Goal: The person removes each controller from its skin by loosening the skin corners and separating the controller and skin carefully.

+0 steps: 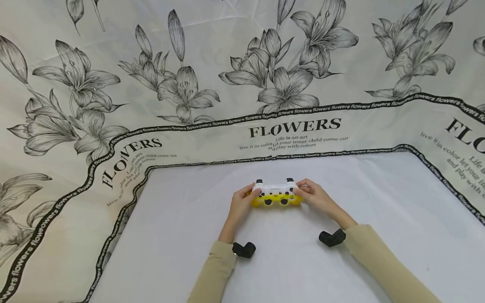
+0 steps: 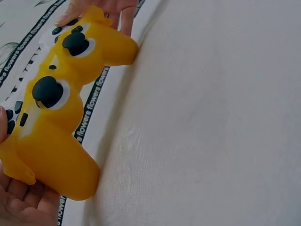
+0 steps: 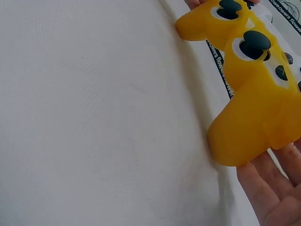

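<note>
A white game controller (image 1: 273,190) with black thumbsticks and buttons is held between both hands over the white surface. A yellow soft cover (image 1: 276,201) wraps its grips and lower side, while its white upper part shows bare. My left hand (image 1: 241,201) grips the left end, thumb on the top face. At the other end my right hand (image 1: 316,195) holds on the same way. Loose yellow flaps of the cover (image 2: 61,160) stick out near the fingers in the left wrist view. Under the right grip, fingers of the right hand (image 3: 273,188) show in the right wrist view.
A white cloth (image 1: 295,261) covers the table. Around its back and sides stands a floral-printed fabric (image 1: 212,139) with black lettered bands. Black wrist-worn devices (image 1: 244,250) sit at both cuffs.
</note>
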`<state>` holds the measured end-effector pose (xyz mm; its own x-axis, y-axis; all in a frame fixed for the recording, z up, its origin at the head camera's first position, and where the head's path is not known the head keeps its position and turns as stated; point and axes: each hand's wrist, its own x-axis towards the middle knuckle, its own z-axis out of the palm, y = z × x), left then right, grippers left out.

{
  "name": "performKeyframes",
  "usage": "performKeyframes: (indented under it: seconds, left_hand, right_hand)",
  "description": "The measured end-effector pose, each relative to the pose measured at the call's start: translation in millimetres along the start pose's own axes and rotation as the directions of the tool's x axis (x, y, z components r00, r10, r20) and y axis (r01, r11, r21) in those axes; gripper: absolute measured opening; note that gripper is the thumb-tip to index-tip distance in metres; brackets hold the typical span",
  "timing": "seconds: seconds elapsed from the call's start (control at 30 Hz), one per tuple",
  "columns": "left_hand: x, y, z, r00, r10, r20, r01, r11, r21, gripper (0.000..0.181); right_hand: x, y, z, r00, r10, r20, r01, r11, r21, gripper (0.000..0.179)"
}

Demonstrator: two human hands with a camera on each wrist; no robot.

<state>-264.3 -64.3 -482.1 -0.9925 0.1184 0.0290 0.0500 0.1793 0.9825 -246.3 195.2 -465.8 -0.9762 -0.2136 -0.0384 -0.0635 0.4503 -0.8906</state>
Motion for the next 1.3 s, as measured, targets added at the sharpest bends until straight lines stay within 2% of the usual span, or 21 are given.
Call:
performKeyframes:
  seconds: [0.2,0.4,0.53,0.63,0.73,0.8,0.93,1.03,1.3]
  left_hand:
    - [1.8,1.5,2.0,1.0,-0.009,-0.02,0.009,1.0,-0.007,0.046]
    - [1.3,4.1,4.4,0.999,-0.019,-0.039,0.018,1.0,-0.015,0.045]
    - [0.4,4.9,5.5,0.998,-0.029,-0.052,0.028,0.999,-0.02,0.044]
    - [1.5,4.8,6.1,0.998,-0.02,-0.061,0.019,1.0,-0.016,0.044]
    - [2.5,4.6,6.3,0.998,-0.01,-0.067,0.009,1.0,-0.016,0.045]
    - [2.3,4.2,6.4,0.997,-0.001,-0.071,0.0,1.0,-0.01,0.044]
    - [0.8,3.8,6.9,0.997,0.001,-0.081,0.0,1.0,0.004,0.043]
    - [1.4,3.1,7.6,0.996,0.012,-0.086,-0.011,1.0,0.016,0.043]
    - [1.5,1.3,7.6,0.996,0.008,-0.085,-0.006,1.0,0.017,0.042]
  right_hand:
    - [-4.2,-6.7,1.1,0.991,-0.024,-0.128,0.004,0.988,-0.153,0.048]
    - [-10.1,-20.4,4.9,0.966,-0.143,-0.217,0.086,0.964,-0.25,0.041]
    - [-14.4,-28.0,8.6,0.936,-0.24,-0.259,0.13,0.916,-0.379,0.037]
    - [-17.0,-34.6,11.1,0.902,-0.329,-0.28,0.176,0.871,-0.459,0.036]
    - [-19.4,-41.2,13.5,0.879,-0.391,-0.273,0.223,0.842,-0.491,0.035]
    - [-21.1,-44.7,15.3,0.878,-0.403,-0.258,0.239,0.836,-0.494,0.034]
    - [-24.1,-48.9,18.2,0.898,-0.381,-0.222,0.24,0.845,-0.478,0.032]
    - [-24.7,-51.0,18.9,0.903,-0.376,-0.205,0.239,0.839,-0.488,0.03]
    - [-24.1,-53.7,22.4,0.909,-0.384,-0.16,0.236,0.793,-0.561,0.022]
